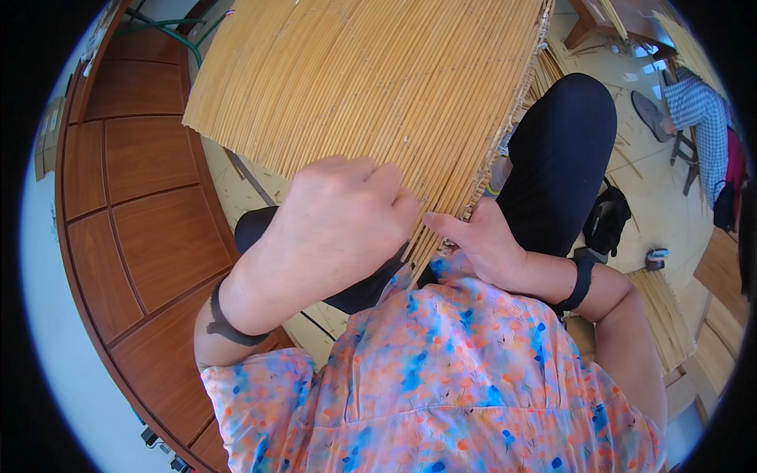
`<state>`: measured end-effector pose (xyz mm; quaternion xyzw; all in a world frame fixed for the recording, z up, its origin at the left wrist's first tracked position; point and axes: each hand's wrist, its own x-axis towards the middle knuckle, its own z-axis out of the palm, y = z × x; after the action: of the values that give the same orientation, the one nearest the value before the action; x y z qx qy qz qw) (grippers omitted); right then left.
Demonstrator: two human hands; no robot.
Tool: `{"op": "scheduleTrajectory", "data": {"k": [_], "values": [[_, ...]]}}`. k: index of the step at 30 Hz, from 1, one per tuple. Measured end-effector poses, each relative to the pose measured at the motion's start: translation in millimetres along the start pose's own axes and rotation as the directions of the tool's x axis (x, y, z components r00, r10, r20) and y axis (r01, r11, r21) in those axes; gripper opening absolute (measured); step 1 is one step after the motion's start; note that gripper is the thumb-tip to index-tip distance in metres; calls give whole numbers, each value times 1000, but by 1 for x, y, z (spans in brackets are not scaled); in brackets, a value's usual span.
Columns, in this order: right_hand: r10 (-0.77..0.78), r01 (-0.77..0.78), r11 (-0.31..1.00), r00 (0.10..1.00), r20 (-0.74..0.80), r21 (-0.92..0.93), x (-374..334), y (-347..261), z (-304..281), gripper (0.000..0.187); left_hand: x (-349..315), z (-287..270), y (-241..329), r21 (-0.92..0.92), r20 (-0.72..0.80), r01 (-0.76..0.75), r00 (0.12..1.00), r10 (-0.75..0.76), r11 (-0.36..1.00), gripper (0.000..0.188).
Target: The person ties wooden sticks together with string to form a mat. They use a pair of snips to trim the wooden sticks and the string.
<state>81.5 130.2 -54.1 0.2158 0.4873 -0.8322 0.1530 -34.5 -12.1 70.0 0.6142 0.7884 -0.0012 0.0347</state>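
A large mat of thin straw-coloured sticks (355,87), bound side by side, slopes over my lap. Its right edge is a knotted, braided border. My left hand (351,209) is curled into a fist over the mat's near end; what its fingers hold is hidden. Close beside it, my right hand (489,246) pinches the near right corner, thumb on top and the other fingers mostly out of sight below. A few stick ends (422,256) poke out between the two hands toward my shirt.
A brown wooden panelled piece (158,236) runs along the left. At right are a dark bag (607,221), another stick mat (662,315) and a seated person's leg in checked trousers (698,118). Loose sticks litter the pale tiled floor. A wooden table leg (579,31) stands at upper right.
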Motion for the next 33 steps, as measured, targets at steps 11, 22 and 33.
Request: {"op": "scheduleTrajectory", "data": {"k": [11,22,33], "values": [[53,-53,999,994,-96,2,-6,-12,9,14,13,-6,0,53,152,-112,983,103,992,8],[52,-51,999,993,-111,7,-4,-1,5,15,23,-5,9,28,213,-139,968,130,990,5],[-49,43,997,993,-111,-58,-1,7,3,16,23,3,9,20,172,-126,978,121,992,6]]}}
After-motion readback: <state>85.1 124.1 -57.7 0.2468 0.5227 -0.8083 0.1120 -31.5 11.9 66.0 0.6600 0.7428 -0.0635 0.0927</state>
